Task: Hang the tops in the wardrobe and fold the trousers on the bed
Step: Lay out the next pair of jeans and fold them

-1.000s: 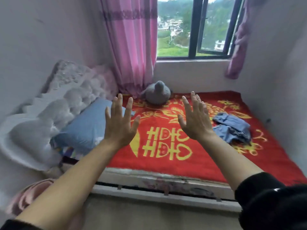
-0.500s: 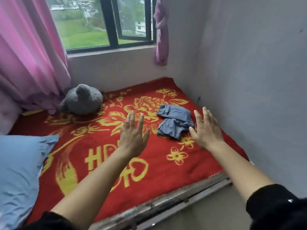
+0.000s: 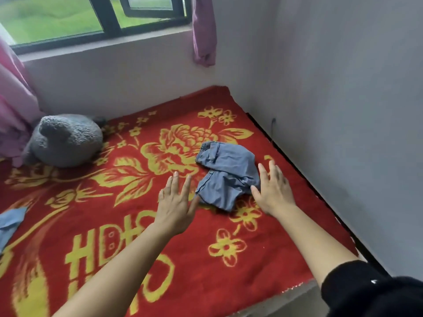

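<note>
A crumpled pair of blue-grey trousers (image 3: 226, 175) with an elastic waistband lies on the red and yellow bed blanket (image 3: 128, 243), near the right wall. My left hand (image 3: 176, 204) hovers flat with fingers apart just left of the trousers, its thumb close to their lower edge. My right hand (image 3: 273, 191) is spread at their right side, the thumb at or touching the cloth. Neither hand holds anything. No tops and no wardrobe are in view.
A grey plush toy (image 3: 64, 140) sits at the back left by a pink curtain (image 3: 13, 110). A blue pillow corner (image 3: 9, 223) shows at the left edge. A window (image 3: 91, 19) is behind; the wall (image 3: 343, 110) runs close along the bed's right side.
The view has swung right and down towards the bed's right corner. Both hands have dropped and closed in on the trousers, one on each side.
</note>
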Demonstrator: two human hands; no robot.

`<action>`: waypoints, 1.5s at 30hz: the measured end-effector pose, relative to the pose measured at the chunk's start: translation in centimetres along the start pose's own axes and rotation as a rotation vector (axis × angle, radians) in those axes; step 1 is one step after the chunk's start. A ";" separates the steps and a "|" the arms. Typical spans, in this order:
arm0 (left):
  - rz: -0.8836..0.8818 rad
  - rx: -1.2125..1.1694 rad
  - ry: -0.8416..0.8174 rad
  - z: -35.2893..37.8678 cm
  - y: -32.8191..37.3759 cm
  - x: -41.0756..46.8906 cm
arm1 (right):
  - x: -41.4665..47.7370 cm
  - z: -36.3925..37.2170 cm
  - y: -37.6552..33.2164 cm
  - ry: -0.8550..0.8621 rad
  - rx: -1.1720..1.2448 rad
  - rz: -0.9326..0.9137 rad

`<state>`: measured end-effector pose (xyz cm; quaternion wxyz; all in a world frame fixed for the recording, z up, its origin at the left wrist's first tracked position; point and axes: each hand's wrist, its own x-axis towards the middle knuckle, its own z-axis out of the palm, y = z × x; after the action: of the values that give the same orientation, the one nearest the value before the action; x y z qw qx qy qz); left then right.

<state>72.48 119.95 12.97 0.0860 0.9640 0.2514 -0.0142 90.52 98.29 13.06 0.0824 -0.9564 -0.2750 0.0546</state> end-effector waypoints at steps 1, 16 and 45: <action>-0.031 0.005 -0.022 0.9 0.2 1.8 | 2.3 0.9 0.5 -0.038 0.006 -0.016; -0.078 0.041 -0.263 25.8 0.3 20.2 | 22.8 24.2 5.8 -0.187 0.082 -0.061; -0.108 -0.070 -0.240 33.8 -12.7 9.5 | 9.0 35.6 -0.6 -0.248 0.228 -0.062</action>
<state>75.14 129.58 -23.01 0.1483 0.9368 0.2911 -0.1253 92.43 108.17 -22.25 0.1574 -0.9179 -0.3043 0.2002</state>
